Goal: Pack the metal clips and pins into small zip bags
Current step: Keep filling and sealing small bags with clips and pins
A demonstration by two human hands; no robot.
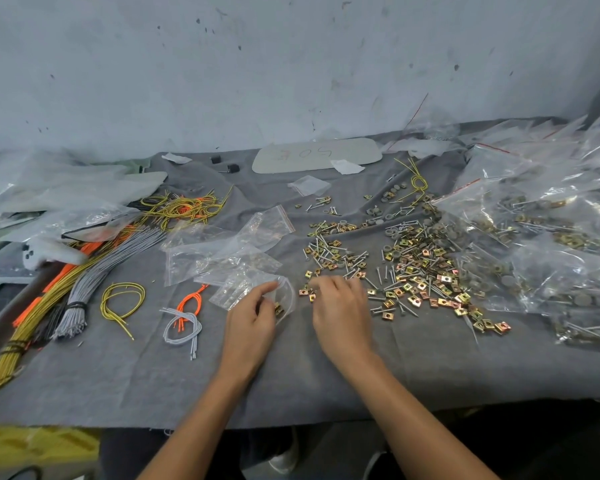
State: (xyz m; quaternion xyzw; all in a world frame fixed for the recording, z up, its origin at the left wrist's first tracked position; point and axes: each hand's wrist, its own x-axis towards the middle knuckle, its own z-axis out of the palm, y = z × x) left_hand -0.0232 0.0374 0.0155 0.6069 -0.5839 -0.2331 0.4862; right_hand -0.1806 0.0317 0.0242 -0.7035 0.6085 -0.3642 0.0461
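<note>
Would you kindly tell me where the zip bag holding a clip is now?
In the head view the zip bag is left of centre over the grey cloth, gripped by the left hand, with the right hand close on its right.

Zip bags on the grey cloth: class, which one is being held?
The nearest small bag: the left hand grips its mouth, and a brass clip sits inside. The other bags lie untouched farther back.

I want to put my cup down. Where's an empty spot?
Bare grey cloth lies along the near edge, left of the left hand below the knotted grey cords, and right of the right hand. The heap of brass square clips and steel pins is crowded.
</note>
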